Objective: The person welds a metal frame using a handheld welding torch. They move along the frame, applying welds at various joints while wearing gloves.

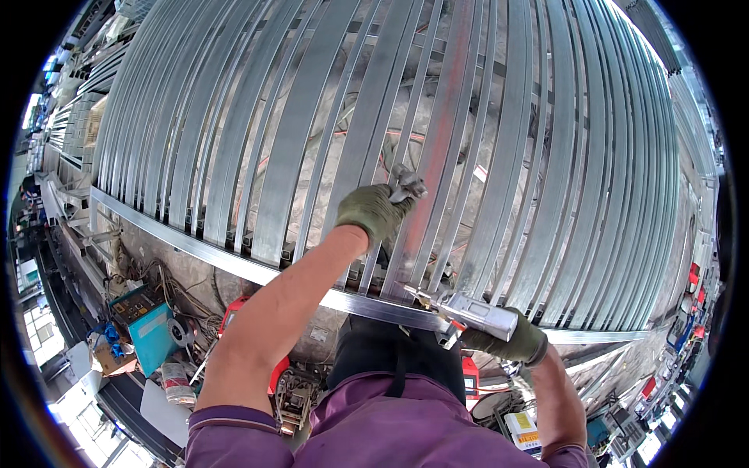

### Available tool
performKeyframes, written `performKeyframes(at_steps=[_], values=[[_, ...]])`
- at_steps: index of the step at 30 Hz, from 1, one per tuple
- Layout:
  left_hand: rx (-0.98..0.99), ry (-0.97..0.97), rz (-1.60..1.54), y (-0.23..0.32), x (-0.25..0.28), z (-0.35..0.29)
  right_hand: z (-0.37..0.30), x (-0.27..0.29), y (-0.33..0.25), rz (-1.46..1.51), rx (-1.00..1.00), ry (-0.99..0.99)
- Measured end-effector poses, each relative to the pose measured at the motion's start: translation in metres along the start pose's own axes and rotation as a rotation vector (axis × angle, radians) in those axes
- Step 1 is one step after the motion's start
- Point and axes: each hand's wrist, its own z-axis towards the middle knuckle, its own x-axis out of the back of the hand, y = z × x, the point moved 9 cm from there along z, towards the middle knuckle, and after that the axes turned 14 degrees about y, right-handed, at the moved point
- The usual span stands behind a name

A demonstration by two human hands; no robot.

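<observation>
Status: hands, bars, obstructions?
Left hand gripping gray item, kind unclear; right hand gripping handheld tool. Metal bars laid side by side. Orange cable underneath.

**Print About the Workshop, Too Small to Read**

From where I stood, no word or number could be made out. A white-and-yellow rectangular box [521, 426] low on the right carried an orange band and small dark print, too tiny to follow. On the left, a teal box-shaped machine [154, 337] had faint, blurred markings on its dark control panel. A reddish marking on the pale cylindrical container [178, 381] near it was just as unclear. Between long silver-grey metal bars [303, 156], a small white slip [480, 173] was illegible too.
</observation>
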Motion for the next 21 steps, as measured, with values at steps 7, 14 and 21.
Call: performKeyframes(at_steps=[7, 14, 21], values=[[0.102, -0.047, 0.122, 0.019, -0.027, -0.005, -0.034, 0.001, 0.035, 0.266, -0.215, 0.052], [0.159, 0.054, 0.178, 0.019, -0.037, 0.006, -0.060, 0.032, 0.050, 0.026, -0.022, 0.105], [0.209, 0.066, 0.145, 0.014, -0.036, 0.011, -0.065, 0.049, 0.069, 0.150, -0.017, 0.077]])
